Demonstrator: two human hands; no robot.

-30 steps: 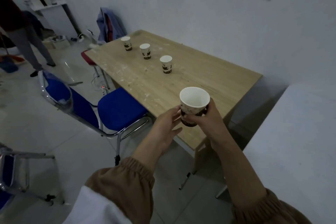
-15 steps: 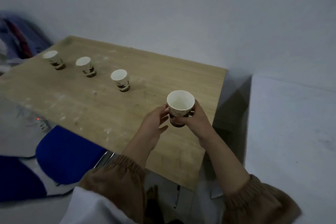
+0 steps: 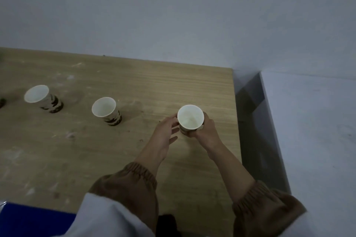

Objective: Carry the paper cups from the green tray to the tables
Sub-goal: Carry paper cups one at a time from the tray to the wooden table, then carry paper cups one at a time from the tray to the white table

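A grey wall (image 3: 173, 9) fills the top half of the view, from nine o'clock across to three. Below it a wooden table (image 3: 96, 150) spreads over the lower left and centre, its top scuffed with pale marks. At three o'clock lies a white surface (image 3: 312, 131), apart from the table, with a dark gap between them. A blue seat (image 3: 32, 219) shows at seven o'clock, under the table's near edge.

Two arms in brown sleeves (image 3: 131, 184) reach up from six o'clock. The right hand (image 3: 207, 131) is wrapped around a paper cup (image 3: 190, 119) just right of centre, near the table's right edge; whether the cup's base touches the tabletop cannot be told. The left hand (image 3: 165, 132) is open beside it, fingers spread, fingertips just at the cup's left side.

Two more cups stand upright on the table: the middle cup (image 3: 105, 110) at nine o'clock from the held one, and the left cup (image 3: 41, 98) farther toward nine o'clock.
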